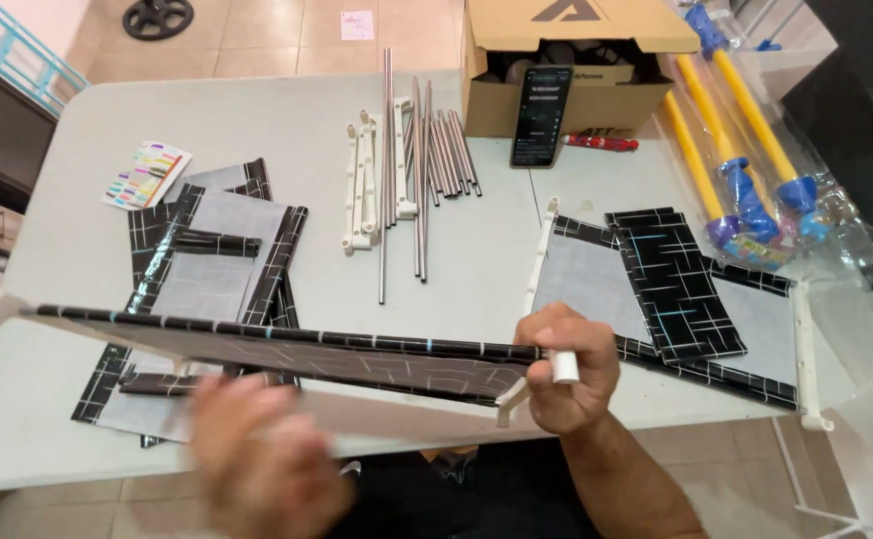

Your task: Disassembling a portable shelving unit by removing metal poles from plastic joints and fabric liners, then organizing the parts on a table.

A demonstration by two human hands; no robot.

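Grey table (pixel 77 329) under right hand (pixel 568 369), fist closed around black shelf panel (pixel 287 349).

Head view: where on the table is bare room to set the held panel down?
Bare tabletop lies at the far left corner, beyond the colour card, and in a strip between the metal rods and the right panel. The left panel stack and box crowd elsewhere.

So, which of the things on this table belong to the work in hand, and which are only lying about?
In the work:
- black patterned shelf panel, gripped by the right hand; left hand blurred below it
- metal rods
- white plastic side frames
- spare fabric panels

Lying about:
- phone
- cardboard box
- yellow and blue toys
- sticker sheet
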